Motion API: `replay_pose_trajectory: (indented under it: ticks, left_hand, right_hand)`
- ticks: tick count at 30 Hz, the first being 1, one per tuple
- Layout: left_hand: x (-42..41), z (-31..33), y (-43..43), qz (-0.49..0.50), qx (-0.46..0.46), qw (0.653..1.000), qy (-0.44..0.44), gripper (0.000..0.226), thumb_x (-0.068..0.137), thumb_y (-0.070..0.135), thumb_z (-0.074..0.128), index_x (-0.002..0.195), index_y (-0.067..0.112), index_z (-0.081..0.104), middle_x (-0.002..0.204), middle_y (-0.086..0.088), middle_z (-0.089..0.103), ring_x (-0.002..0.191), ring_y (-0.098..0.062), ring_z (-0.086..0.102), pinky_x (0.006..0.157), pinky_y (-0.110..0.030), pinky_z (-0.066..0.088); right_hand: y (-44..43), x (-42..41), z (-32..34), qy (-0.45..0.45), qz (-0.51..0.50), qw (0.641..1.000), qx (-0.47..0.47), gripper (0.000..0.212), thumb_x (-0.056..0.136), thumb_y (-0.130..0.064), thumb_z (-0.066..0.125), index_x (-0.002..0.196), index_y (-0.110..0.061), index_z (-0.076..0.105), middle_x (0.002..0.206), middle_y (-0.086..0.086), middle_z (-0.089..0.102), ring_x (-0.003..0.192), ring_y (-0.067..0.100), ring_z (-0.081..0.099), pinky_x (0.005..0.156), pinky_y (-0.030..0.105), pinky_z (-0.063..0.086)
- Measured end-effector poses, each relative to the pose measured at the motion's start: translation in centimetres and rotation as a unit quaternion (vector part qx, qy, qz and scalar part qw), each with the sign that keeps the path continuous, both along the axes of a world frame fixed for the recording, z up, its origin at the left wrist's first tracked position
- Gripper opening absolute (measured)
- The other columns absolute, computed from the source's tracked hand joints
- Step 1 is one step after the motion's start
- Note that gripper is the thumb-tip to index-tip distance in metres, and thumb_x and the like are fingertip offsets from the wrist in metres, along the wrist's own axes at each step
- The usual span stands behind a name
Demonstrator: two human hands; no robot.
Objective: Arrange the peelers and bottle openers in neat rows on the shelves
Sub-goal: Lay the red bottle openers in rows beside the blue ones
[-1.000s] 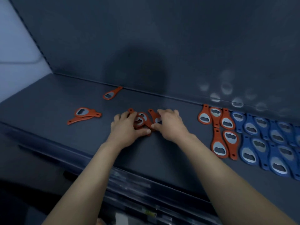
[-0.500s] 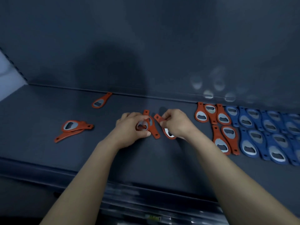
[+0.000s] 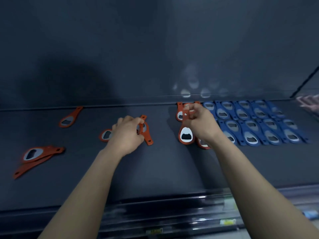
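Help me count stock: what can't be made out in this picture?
All in the head view:
1. The orange row: partly hidden behind the right hand and its held opener.
2. The openers under the left hand: fingers hide how many.
3. The pink thing: cut off at the right edge, blurred.
4. The shelf-front labels: blurred, unreadable.

Both hands [image 3: 126,135] [image 3: 202,123] pinch orange openers [image 3: 186,135]

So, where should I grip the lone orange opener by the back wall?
I would pinch the orange opener by its wide head, coming from the front: it lies flat, head nearest you, thin handle pointing at the back wall.
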State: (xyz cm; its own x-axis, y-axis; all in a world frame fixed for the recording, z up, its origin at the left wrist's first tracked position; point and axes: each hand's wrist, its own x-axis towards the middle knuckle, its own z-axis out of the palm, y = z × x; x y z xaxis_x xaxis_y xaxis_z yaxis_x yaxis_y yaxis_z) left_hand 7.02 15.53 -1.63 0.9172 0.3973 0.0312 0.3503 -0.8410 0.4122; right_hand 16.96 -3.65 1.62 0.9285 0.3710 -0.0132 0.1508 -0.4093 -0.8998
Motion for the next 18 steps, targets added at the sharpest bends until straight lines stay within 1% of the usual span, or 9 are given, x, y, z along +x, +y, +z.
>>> replay_pose_trajectory:
  ticks: [2,5,6,8,10,12,14,16,18]
  left_hand:
    - [0.2,0.1,-0.6,0.010,0.017,1.000,-0.010,0.047,0.082,0.021,0.060,0.127,0.026,0.049,0.126,-0.001,0.045,0.116,-0.023,0.036,0.096,-0.034,0.025]
    - [0.3,0.6,-1.6,0.020,0.010,0.999,-0.042,0.046,0.082,0.018,0.059,0.127,0.022,0.050,0.126,-0.004,0.045,0.114,-0.025,0.037,0.094,-0.037,0.029]
    - [0.3,0.9,-2.0,0.020,0.001,0.999,-0.050,0.045,0.082,0.018,0.059,0.126,0.021,0.050,0.126,-0.005,0.045,0.114,-0.025,0.037,0.094,-0.037,0.032]
    - [0.4,1.3,-2.7,0.003,-0.020,0.998,-0.057,0.045,0.081,0.018,0.060,0.125,0.020,0.050,0.124,-0.005,0.046,0.112,-0.024,0.038,0.096,-0.037,0.035]
    - [0.5,1.5,-3.6,-0.031,-0.029,0.998,-0.049,0.046,0.080,0.019,0.063,0.125,0.020,0.050,0.123,-0.003,0.047,0.112,-0.022,0.038,0.098,-0.036,0.034]
    - [0.5,1.5,-4.7,-0.057,-0.037,0.997,-0.044,0.045,0.080,0.021,0.064,0.123,0.020,0.051,0.119,-0.001,0.049,0.113,-0.021,0.040,0.099,-0.034,0.034]
    - [0.5,1.4,-5.6,-0.070,-0.051,0.995,-0.041,0.042,0.079,0.023,0.066,0.119,0.020,0.054,0.115,0.000,0.051,0.112,-0.020,0.043,0.098,-0.033,0.036]
    - [0.5,1.2,-6.2,-0.074,-0.058,0.995,-0.030,0.041,0.079,0.025,0.067,0.118,0.020,0.055,0.115,0.000,0.051,0.110,-0.019,0.045,0.096,-0.035,0.040]
    - [0.4,1.2,-6.4,-0.071,-0.056,0.996,-0.017,0.041,0.079,0.025,0.068,0.118,0.020,0.055,0.115,0.000,0.052,0.109,-0.019,0.045,0.095,-0.036,0.041]
  right_hand:
    - [-1.1,0.2,-0.1,0.002,-0.036,0.999,0.006,0.022,0.083,-0.003,0.057,0.083,-0.025,0.051,0.066,-0.006,0.059,0.049,0.005,0.049,0.049,0.016,0.038]
    - [-2.0,0.4,-0.2,0.007,-0.065,0.998,0.014,0.023,0.081,-0.005,0.058,0.081,-0.025,0.049,0.069,0.004,0.060,0.058,0.018,0.050,0.057,0.031,0.043]
    - [-2.2,0.4,-0.2,0.005,-0.075,0.997,0.021,0.023,0.081,-0.004,0.059,0.080,-0.024,0.048,0.069,0.004,0.059,0.060,0.021,0.052,0.059,0.035,0.046]
    - [-2.6,0.5,-0.1,-0.001,-0.096,0.995,0.029,0.024,0.081,-0.004,0.059,0.080,-0.024,0.046,0.067,0.002,0.059,0.062,0.023,0.055,0.063,0.041,0.052]
    - [-2.9,0.5,0.0,0.005,-0.092,0.995,0.029,0.022,0.083,-0.005,0.061,0.082,-0.023,0.049,0.071,0.006,0.060,0.065,0.024,0.058,0.065,0.045,0.055]
    - [-3.1,0.4,0.0,0.024,-0.064,0.997,0.021,0.019,0.085,-0.006,0.061,0.090,-0.022,0.053,0.080,0.013,0.062,0.071,0.026,0.060,0.067,0.046,0.056]
    - [-3.2,0.2,0.0,0.028,-0.039,0.999,-0.004,0.022,0.085,-0.006,0.063,0.099,-0.022,0.058,0.087,0.017,0.065,0.076,0.029,0.063,0.072,0.046,0.056]
    - [-3.3,0.1,0.0,0.024,-0.022,0.999,-0.038,0.029,0.085,-0.007,0.064,0.109,-0.023,0.059,0.093,0.016,0.066,0.083,0.030,0.065,0.076,0.043,0.055]
    - [-3.3,0.0,0.1,0.026,-0.016,0.999,-0.044,0.033,0.085,-0.007,0.064,0.114,-0.020,0.057,0.094,0.012,0.066,0.087,0.026,0.065,0.079,0.040,0.054]
